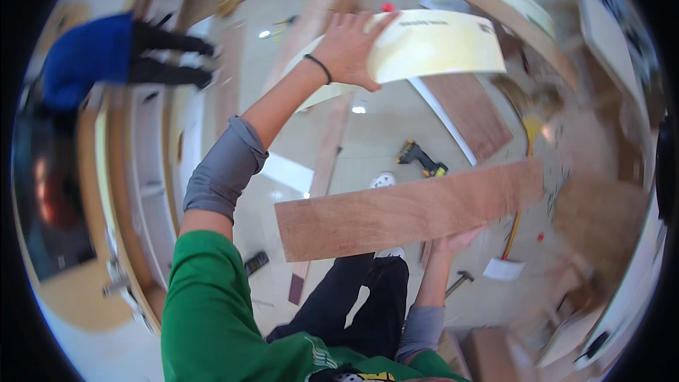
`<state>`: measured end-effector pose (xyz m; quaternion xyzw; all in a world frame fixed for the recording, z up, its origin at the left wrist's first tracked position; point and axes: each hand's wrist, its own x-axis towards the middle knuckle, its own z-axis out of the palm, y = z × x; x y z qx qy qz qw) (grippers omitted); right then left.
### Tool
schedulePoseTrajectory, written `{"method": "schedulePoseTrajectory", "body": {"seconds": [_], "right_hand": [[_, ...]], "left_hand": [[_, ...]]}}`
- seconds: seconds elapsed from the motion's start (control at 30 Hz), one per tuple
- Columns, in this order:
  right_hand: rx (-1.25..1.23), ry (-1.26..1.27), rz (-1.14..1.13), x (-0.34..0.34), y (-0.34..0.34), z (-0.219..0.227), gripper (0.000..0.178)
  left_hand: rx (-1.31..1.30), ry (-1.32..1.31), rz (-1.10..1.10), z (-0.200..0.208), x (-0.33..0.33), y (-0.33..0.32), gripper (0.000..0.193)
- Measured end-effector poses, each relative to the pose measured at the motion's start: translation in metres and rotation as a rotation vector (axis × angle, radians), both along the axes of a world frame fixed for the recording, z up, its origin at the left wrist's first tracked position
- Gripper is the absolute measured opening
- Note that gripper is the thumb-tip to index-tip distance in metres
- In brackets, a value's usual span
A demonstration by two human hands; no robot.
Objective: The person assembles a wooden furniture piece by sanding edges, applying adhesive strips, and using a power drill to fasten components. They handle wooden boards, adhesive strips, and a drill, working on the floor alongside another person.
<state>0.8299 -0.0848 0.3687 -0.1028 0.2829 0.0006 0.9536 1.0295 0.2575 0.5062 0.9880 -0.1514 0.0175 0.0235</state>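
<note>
Board (pixel 403 211) crosswise at the right hand (pixel 456 240)

Long and brown, it slants gently away from the body toward its right end. Right of its middle, the right hand holds the near edge, fingers mostly hidden. Beyond, the wide-spread left hand (pixel 353 51) grips the pale panel (pixel 442 46).

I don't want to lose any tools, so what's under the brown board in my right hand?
A long wooden strip appears to run under the brown board, showing past both edges; a white shoe pokes out at the far edge. Whatever else lies directly beneath is covered.
</note>
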Motion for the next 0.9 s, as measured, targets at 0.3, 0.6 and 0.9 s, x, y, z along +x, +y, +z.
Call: {"method": "schedulePoseTrajectory", "body": {"seconds": [0.3, 0.6, 0.9], "right_hand": [[0.209, -0.173, 0.351, -0.039, 0.044, 0.246, 0.074], [0.022, -0.108, 0.697, -0.048, 0.121, 0.336, 0.076], [0.129, -0.154, 1.169, -0.075, 0.244, 0.362, 0.076]], "left_hand": [[0.013, -0.176, 0.413, 0.331, -0.280, 0.113, 0.119], [0.227, -0.204, 0.982, 0.511, -0.569, 0.153, 0.124], [0.069, -0.304, 1.640, 0.485, -0.765, 0.068, 0.128]]}}
